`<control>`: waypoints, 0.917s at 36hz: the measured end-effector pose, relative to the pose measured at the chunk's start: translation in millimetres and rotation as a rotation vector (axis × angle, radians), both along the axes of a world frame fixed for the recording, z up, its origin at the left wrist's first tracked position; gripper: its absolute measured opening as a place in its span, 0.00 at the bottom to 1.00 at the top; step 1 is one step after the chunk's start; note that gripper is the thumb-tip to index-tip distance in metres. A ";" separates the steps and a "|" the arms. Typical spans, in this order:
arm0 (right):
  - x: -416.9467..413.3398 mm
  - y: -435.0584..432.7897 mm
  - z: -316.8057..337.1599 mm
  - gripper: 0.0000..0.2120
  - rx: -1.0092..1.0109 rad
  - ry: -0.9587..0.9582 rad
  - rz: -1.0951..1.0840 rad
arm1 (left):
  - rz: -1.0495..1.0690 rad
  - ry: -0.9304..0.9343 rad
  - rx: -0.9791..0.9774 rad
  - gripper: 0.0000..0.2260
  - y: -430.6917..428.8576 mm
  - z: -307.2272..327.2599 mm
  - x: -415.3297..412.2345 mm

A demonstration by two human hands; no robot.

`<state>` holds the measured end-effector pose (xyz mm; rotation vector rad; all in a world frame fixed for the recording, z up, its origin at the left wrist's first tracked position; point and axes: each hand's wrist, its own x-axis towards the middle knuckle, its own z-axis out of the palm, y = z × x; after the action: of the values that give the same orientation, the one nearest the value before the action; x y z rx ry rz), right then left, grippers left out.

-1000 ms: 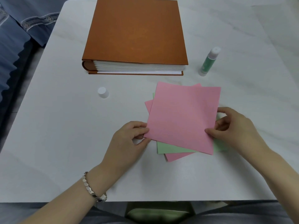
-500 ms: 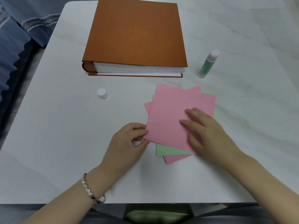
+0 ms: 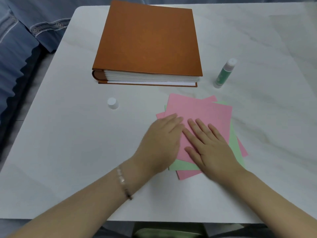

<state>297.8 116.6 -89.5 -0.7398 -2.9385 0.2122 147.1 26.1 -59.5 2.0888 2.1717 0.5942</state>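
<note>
A small stack of square paper sheets lies on the white table (image 3: 68,152). The top pink sheet (image 3: 205,110) covers a green sheet (image 3: 235,143) and another pink sheet (image 3: 188,174) below it. My left hand (image 3: 161,140) lies flat with straight fingers on the stack's left edge. Beside it, my right hand (image 3: 209,146) presses flat on the top pink sheet, fingers spread. A bracelet sits on my left wrist.
A thick brown album (image 3: 147,43) lies shut at the back of the table. An uncapped green glue stick (image 3: 224,73) stands to its right. The white cap (image 3: 112,103) stands left of the papers. Blue fabric (image 3: 15,48) hangs beyond the table's left edge.
Both hands let go of the top pink sheet's edges. It now lies on the stack, and both hands have moved onto it and flattened out.
</note>
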 end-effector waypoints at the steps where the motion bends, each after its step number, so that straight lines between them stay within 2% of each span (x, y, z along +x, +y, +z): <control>1: -0.3 -0.4 0.3 0.26 0.007 0.000 -0.004 | -0.027 0.006 -0.053 0.19 11.0 -4.2 2.4; 3: -1.2 -1.7 0.8 0.28 0.014 -0.002 -0.015 | -0.047 0.001 -0.174 0.25 28.4 -10.4 7.0; 6: -1.8 -3.2 0.8 0.29 0.032 -0.023 -0.048 | 0.004 0.021 -0.228 0.29 40.7 -18.3 8.9; 11: -4.5 -7.1 1.1 0.29 0.074 -0.034 -0.099 | 0.116 0.036 -0.183 0.25 41.0 -29.3 10.3; 20: -24.6 22.3 -3.4 0.26 0.085 -0.020 -0.234 | 0.110 0.089 -0.066 0.23 41.9 -38.7 10.7; 26: -36.6 39.5 -1.7 0.27 0.032 -0.044 -0.287 | 0.123 0.074 -0.053 0.22 42.4 -38.3 11.7; 33: -26.7 38.6 -3.8 0.27 0.067 -0.041 -0.310 | 0.142 0.074 -0.054 0.24 43.4 -37.0 12.5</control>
<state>271.1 155.2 -93.3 -1.1839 -2.7993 0.0721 159.6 69.5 -96.5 1.9726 2.3640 0.4702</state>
